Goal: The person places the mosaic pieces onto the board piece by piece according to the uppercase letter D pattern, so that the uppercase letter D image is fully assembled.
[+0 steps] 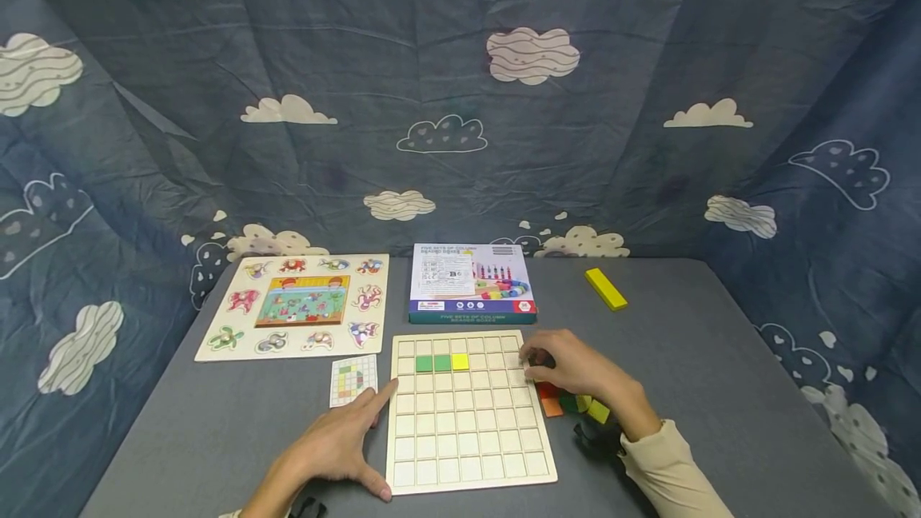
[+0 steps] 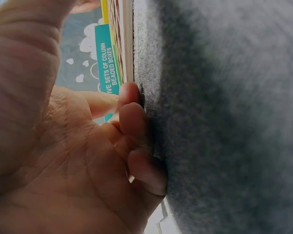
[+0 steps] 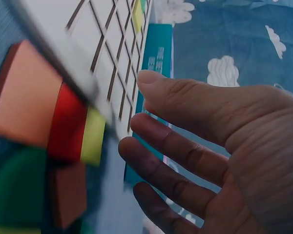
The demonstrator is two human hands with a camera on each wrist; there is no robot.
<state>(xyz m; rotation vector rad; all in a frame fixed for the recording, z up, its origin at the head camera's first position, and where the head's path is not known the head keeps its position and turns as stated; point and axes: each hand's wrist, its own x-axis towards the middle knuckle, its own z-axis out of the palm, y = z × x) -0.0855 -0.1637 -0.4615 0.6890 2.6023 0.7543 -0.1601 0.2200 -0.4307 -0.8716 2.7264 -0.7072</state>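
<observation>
A pale wooden grid board [image 1: 468, 423] lies in the middle of the table. Two green tiles [image 1: 424, 364] and a yellow tile [image 1: 460, 361] fill side-by-side cells near its far edge. My left hand [image 1: 334, 440] rests along the board's left side, its thumb at the near corner and index finger farther up. Beside the far right edge, my right hand [image 1: 576, 362] hovers with fingers loosely bent; the right wrist view shows nothing between thumb and fingers [image 3: 161, 134]. Below it are loose tiles: orange [image 3: 29, 95], red [image 3: 67, 124], yellow [image 3: 94, 139] and green [image 3: 17, 190].
A small pattern card [image 1: 352, 378] lies left of the board. Behind it is a puzzle board [image 1: 223, 330] with sea animals. A boxed bead set [image 1: 471, 316] stands beyond the grid, and a yellow block [image 1: 606, 288] lies at the back right.
</observation>
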